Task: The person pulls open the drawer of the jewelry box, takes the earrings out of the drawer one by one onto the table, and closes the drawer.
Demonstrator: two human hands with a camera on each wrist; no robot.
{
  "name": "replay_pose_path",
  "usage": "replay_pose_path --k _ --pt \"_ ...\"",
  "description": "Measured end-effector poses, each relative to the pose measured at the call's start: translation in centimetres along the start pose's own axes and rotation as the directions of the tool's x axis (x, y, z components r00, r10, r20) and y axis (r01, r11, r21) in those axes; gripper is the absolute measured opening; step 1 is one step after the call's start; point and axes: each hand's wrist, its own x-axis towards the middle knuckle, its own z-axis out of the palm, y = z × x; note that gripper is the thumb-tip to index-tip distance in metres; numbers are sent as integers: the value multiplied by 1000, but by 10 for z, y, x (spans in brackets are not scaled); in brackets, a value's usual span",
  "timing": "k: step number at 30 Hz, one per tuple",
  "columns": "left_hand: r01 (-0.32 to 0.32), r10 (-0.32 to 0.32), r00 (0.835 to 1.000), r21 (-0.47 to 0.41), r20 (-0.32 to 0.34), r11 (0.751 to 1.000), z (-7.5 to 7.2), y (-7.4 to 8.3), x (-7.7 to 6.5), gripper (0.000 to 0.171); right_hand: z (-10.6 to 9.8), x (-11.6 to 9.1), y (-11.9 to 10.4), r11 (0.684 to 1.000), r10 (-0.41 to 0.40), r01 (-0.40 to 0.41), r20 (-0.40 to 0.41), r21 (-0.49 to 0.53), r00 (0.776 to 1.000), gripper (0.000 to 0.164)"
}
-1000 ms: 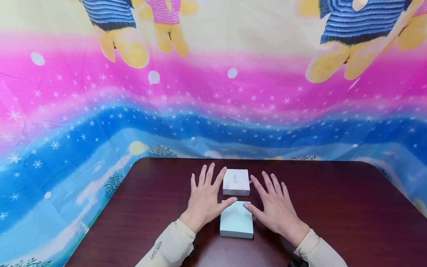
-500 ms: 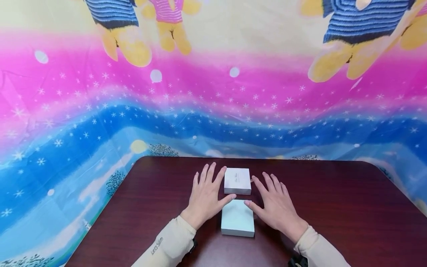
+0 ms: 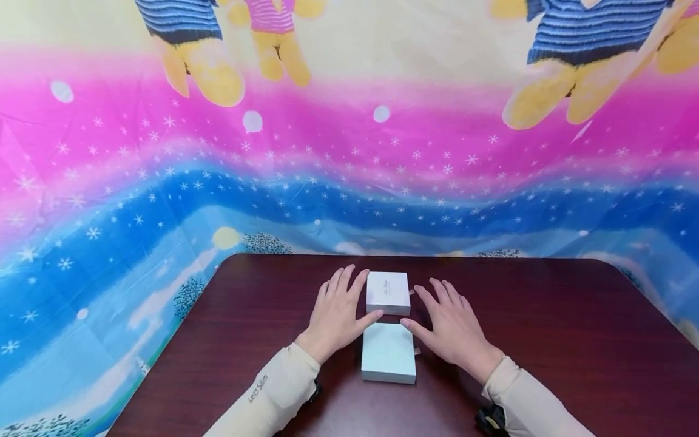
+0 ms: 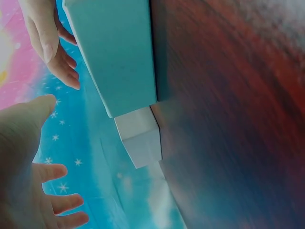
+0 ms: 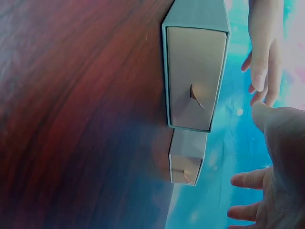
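Note:
Two small boxes lie one behind the other on the table. The nearer one is a pale mint drawer box [image 3: 388, 352]; the farther is a white drawer box [image 3: 388, 290] with dark lettering on its lid. In the right wrist view, the mint box's drawer front [image 5: 195, 71] faces right with a small ribbon tab [image 5: 196, 97], and its drawer is closed. My left hand [image 3: 335, 312] hovers at the left of the boxes, fingers spread. My right hand [image 3: 455, 325] hovers at their right, fingers likewise spread. Neither hand holds anything.
The dark reddish-brown table [image 3: 246, 376] has rounded far corners. Behind it hangs a printed cloth [image 3: 327, 152] with snowflakes and bears, reaching down to the table's far and left edges.
Both hands stay nearly in place over the boxes, their fingers drawn slightly closer together. The boxes have not moved on the table; the head view shifts a little.

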Motion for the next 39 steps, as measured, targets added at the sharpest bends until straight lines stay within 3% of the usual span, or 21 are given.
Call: replay_pose_path --k 23,39 --pt "16 -11 992 -41 123 999 3 -7 17 82 1 9 9 999 37 -39 81 28 996 74" --pt "22 -11 988 -70 155 997 5 -11 24 82 4 14 13 998 45 -50 118 42 992 72"
